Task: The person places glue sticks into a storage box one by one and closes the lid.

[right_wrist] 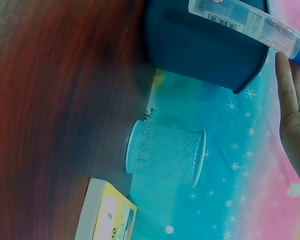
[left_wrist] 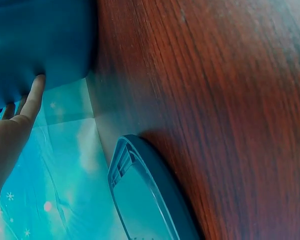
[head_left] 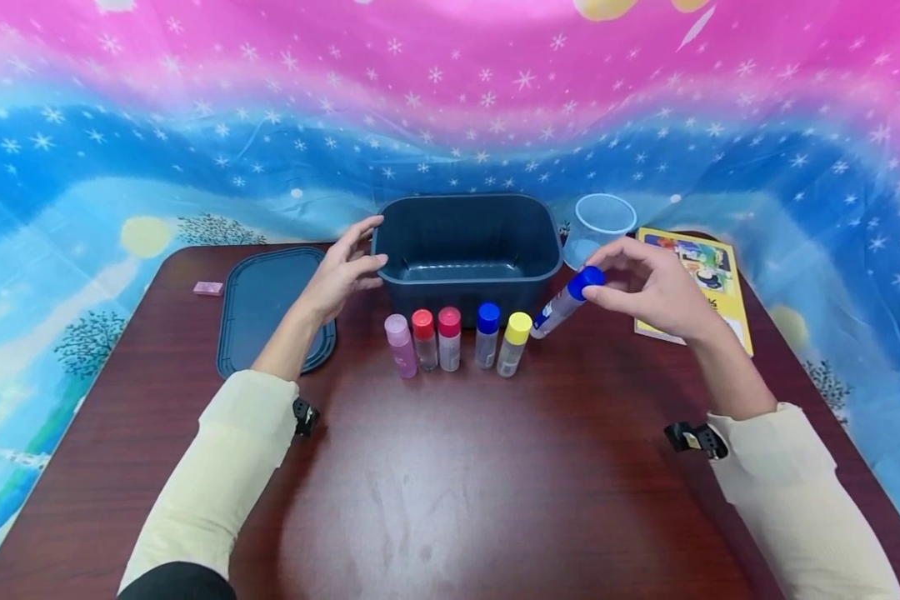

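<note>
Far left: small pink block (head_left: 208, 288) on the brown table (head_left: 480, 475). Next, dark lid (head_left: 258, 308) lying flat, left forearm crossing over it in the head view. Left hand (head_left: 337, 273): fingers spread and fairly straight, touching the left end of the dark bin (head_left: 461, 293); wrist view has a finger against the outer wall. Bin upright, mouth up, near the back of the table. Row standing in front of it, in order: pink bottle (head_left: 401, 346), red-capped bottle (head_left: 423, 340), crimson-capped bottle (head_left: 450, 337), wider gap, blue-capped bottle (head_left: 487, 335), yellow-capped bottle (head_left: 513, 343). Just right of the row: tilted blue-top bottle (head_left: 559, 312), cap pinched by the right hand (head_left: 648, 287), thumb and fingers on it, base down-left. Can't tell if the base touches the table. Hands well apart, one each side of the bin. Mesh cup (right_wrist: 165, 151) upright beside the bin's right end, partly behind the right hand. Far right: yellow book (head_left: 712, 275) flat on the table, partly covered by the right hand. Patterned cloth (head_left: 450, 108) hangs behind everything.
</note>
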Tool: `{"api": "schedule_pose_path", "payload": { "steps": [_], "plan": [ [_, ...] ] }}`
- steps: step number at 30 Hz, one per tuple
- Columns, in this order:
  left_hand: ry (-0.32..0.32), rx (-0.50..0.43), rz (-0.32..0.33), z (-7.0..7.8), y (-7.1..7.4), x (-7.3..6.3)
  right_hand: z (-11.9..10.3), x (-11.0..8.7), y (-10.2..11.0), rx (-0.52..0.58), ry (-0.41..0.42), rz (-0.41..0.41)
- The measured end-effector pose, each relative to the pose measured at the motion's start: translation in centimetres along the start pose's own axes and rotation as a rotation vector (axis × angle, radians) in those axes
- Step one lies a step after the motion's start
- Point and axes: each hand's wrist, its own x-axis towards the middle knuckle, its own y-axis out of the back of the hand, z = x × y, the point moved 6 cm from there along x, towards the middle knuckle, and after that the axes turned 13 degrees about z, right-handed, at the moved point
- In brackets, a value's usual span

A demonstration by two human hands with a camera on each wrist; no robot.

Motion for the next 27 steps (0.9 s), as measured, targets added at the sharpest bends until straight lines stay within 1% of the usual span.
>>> {"api": "schedule_pose_path", "payload": {
  "steps": [5, 13, 17, 27],
  "plan": [
    [-0.002, 0.002, -0.003, 0.0, 0.0, 0.0, -0.1, 0.5, 0.3, 0.053, -0.003, 0.018],
    [0.0, -0.009, -0.004, 0.0, 0.1, 0.0, -0.6, 1.0, 0.7, 0.239, -0.013, 0.085],
    [0.003, -0.013, -0.003, -0.1, 0.1, 0.1, -0.7, 1.0, 0.6, 0.321, -0.017, 0.099],
    [0.003, -0.018, -0.003, 0.0, 0.1, 0.1, -1.1, 1.4, 0.3, 0.435, 0.024, 0.127]
  ]
}}
